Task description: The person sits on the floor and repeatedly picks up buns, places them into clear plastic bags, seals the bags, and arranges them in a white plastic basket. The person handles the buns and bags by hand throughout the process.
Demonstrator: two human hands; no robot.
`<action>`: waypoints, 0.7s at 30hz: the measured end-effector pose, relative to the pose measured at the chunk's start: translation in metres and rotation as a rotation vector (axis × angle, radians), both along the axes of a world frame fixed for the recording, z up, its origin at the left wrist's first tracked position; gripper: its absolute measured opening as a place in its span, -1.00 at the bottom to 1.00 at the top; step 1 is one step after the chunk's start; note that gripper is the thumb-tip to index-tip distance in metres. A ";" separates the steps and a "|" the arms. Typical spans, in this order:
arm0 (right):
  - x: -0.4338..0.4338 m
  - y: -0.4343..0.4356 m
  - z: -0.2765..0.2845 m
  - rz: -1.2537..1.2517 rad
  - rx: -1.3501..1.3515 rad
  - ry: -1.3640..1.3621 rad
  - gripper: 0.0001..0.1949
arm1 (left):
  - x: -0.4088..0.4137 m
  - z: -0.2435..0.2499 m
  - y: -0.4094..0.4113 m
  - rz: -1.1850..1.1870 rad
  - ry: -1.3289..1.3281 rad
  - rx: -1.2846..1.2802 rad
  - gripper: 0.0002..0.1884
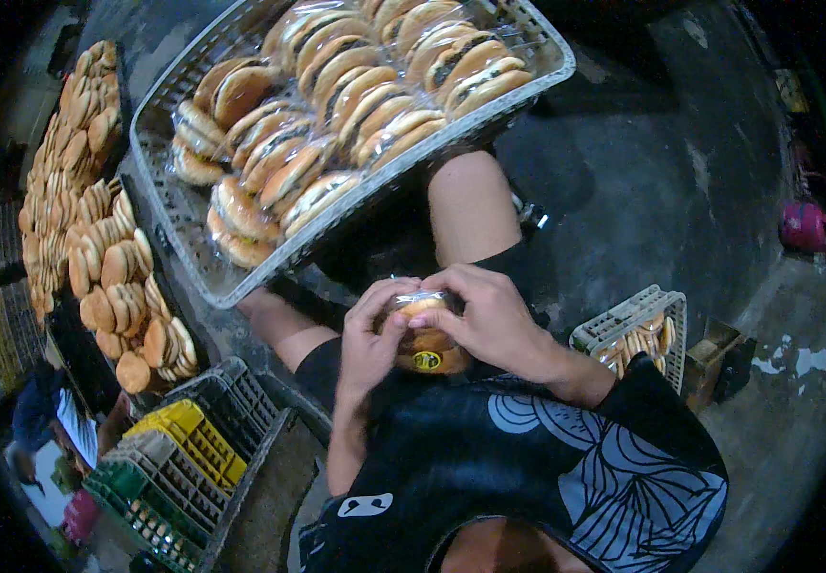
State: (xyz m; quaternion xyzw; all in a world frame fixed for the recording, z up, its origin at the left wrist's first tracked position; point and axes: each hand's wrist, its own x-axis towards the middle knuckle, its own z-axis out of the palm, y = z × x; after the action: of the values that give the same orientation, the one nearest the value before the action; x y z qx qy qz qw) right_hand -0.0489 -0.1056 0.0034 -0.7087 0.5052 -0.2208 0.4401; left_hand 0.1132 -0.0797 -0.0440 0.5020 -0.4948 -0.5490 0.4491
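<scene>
Close to my lap, a filled bun in clear plastic wrap (424, 340) is held between both hands. My left hand (377, 322) grips its left side, with the thumb on top. My right hand (481, 304) clasps the other side, its thumb meeting the left one over the wrap. A round yellow-and-black sticker (426, 361) shows on the bun's lower front. Beyond my knees, a pale plastic crate (305, 247) stands tilted in view, with rows of wrapped filled buns (356, 93) inside. Fingers hide much of the held bun's sides.
Unwrapped round buns (130, 286) lie in heaps at left. Stacked plastic crates, one of them yellow (194, 437), stand at lower left, near another person (48, 422). To my right is a smaller crate (678, 315) of buns. A pink object (807, 228) rests on the floor farther right.
</scene>
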 end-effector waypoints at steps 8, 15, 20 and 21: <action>-0.120 -0.066 -0.156 -0.539 0.195 0.347 -0.44 | -0.072 -0.009 -0.038 0.492 0.114 0.204 -0.77; -0.195 -0.063 -0.285 -0.125 0.381 0.722 -0.62 | -0.046 -0.017 -0.033 0.559 0.020 0.262 -0.74; -0.233 -0.002 -0.313 -0.288 0.477 1.036 -0.73 | -0.036 -0.020 -0.035 0.624 -0.003 0.151 -0.72; -0.246 0.003 -0.321 -0.315 0.492 1.075 -0.74 | -0.036 -0.023 -0.039 0.595 -0.024 0.115 -0.72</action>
State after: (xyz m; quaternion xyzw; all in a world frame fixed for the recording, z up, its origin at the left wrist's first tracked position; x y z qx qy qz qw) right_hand -0.2949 -0.1030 -0.3173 -0.5153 0.7915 0.2285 0.2360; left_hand 0.0773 -0.1184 -0.0671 0.6560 -0.2991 -0.4145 0.5553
